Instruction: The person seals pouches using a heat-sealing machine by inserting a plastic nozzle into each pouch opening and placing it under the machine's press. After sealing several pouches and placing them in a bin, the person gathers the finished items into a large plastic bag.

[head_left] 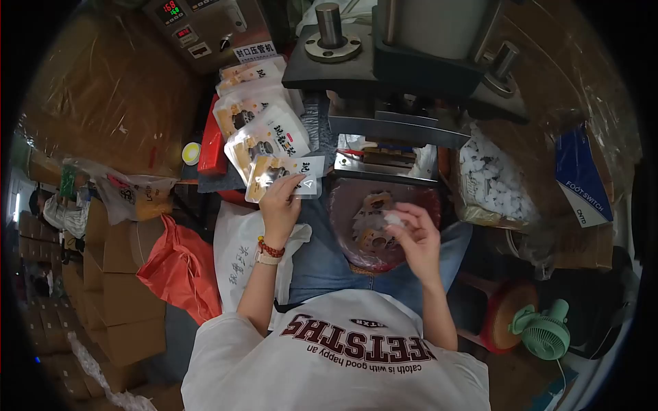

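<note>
My left hand (279,205) is closed on the near edge of a printed plastic pouch (274,171), which lies at the front of a fanned stack of similar pouches (264,140). My right hand (417,236) pinches a small white piece (393,220) between thumb and fingers. It hovers over a round, plastic-covered stool seat (343,205) with some printed pouches on it. Just beyond the seat is the metal opening of a press machine (384,159).
A box of white pieces (493,178) stands right of the press, beside a blue and white carton (582,178). A control box (205,34) is at the back left. An orange bag (181,267) hangs left; a green fan (545,332) stands lower right.
</note>
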`<state>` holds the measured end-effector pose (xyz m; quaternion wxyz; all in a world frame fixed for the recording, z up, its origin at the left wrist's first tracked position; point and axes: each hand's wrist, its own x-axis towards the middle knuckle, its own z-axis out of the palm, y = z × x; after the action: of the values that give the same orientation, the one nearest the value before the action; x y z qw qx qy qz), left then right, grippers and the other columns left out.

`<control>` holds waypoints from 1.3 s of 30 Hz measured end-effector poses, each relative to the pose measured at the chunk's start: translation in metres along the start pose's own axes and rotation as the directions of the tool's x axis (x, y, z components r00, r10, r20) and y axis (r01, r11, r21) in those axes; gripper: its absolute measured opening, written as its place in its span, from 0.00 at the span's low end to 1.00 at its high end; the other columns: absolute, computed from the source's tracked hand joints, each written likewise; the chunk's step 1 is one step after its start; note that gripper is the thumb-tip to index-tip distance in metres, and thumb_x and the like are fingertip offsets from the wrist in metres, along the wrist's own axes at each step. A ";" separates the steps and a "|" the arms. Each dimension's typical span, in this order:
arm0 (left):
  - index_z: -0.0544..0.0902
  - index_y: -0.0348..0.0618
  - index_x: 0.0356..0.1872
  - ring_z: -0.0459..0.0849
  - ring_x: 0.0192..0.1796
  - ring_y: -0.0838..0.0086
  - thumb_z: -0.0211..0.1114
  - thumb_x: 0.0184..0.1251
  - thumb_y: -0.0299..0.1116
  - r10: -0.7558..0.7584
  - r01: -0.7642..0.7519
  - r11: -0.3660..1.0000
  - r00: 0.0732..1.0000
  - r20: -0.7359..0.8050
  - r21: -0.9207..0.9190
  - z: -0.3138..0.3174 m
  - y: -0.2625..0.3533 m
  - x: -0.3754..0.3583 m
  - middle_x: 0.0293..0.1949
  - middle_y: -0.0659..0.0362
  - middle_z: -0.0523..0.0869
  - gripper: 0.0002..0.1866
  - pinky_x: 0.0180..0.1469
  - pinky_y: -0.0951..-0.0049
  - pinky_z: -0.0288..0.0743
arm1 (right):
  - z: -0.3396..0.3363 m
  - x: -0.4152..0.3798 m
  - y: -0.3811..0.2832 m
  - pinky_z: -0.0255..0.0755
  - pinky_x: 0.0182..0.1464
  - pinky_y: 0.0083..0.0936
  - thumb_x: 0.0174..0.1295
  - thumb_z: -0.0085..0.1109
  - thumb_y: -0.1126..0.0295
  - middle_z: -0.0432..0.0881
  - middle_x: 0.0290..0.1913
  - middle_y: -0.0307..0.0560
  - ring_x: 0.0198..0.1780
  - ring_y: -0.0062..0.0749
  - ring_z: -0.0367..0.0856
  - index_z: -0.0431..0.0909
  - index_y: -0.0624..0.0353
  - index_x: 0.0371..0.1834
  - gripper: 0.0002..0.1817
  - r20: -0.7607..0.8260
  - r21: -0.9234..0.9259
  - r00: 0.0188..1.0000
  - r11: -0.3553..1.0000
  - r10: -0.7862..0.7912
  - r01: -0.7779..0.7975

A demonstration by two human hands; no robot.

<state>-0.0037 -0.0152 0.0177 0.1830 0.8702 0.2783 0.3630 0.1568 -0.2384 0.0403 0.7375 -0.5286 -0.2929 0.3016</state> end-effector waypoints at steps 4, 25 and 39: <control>0.86 0.42 0.40 0.85 0.47 0.62 0.57 0.44 0.15 -0.037 0.025 0.990 0.996 -0.085 -0.136 -0.005 0.042 -0.007 0.40 0.56 0.87 0.19 0.50 0.67 0.77 | 0.009 -0.002 -0.035 0.77 0.48 0.17 0.59 0.61 0.85 0.82 0.50 0.48 0.46 0.22 0.81 0.77 0.69 0.50 0.15 0.052 -0.045 0.991 0.991 -0.121 0.124; 0.86 0.34 0.37 0.84 0.29 0.81 0.66 0.66 0.34 -0.219 0.687 0.435 0.708 0.671 -0.582 0.065 0.088 -0.002 0.31 0.59 0.88 0.11 0.30 0.78 0.77 | -0.027 0.026 -0.062 0.70 0.55 0.31 0.53 0.66 0.78 0.78 0.53 0.53 0.52 0.46 0.77 0.78 0.64 0.52 0.21 0.177 -0.726 0.882 0.547 -0.437 0.417; 0.84 0.32 0.39 0.86 0.34 0.76 0.66 0.66 0.31 -0.292 0.795 -0.013 0.577 0.763 -0.606 0.087 0.089 0.047 0.36 0.55 0.88 0.10 0.37 0.76 0.80 | -0.065 -0.020 -0.055 0.74 0.42 0.20 0.60 0.59 0.83 0.84 0.36 0.49 0.37 0.29 0.82 0.80 0.68 0.40 0.06 -0.148 -0.609 0.952 0.783 -0.267 0.125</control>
<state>0.1190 -0.0653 0.0309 0.8381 0.4402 0.2885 0.1436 0.2000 -0.3067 0.0735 0.5913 -0.7292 -0.3402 0.0541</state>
